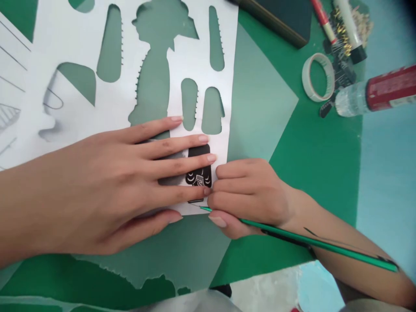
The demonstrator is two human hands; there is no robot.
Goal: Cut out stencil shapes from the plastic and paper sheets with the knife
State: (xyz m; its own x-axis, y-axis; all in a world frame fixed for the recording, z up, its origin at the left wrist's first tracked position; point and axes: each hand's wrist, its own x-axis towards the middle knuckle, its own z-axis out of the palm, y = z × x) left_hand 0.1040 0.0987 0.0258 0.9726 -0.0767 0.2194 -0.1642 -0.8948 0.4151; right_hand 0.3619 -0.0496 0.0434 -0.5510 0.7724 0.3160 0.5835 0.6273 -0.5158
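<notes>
My left hand [107,182] lies flat with fingers stretched out, pressing down a white paper sheet [81,39] that has several shapes cut out of it. Its fingertips rest beside a small black printed patch [199,173] near the sheet's lower edge. My right hand [247,195] is curled closed around a thin green craft knife or pen [308,243], whose fine tip touches the paper's bottom edge just below the black patch. The tool's long shaft runs back along my right forearm.
A green cutting mat [312,164] covers the table, with a translucent sheet [260,104] under the paper. At the upper right lie a roll of tape [318,77], a bottle with a red label [377,93], pens and a dark book [286,19].
</notes>
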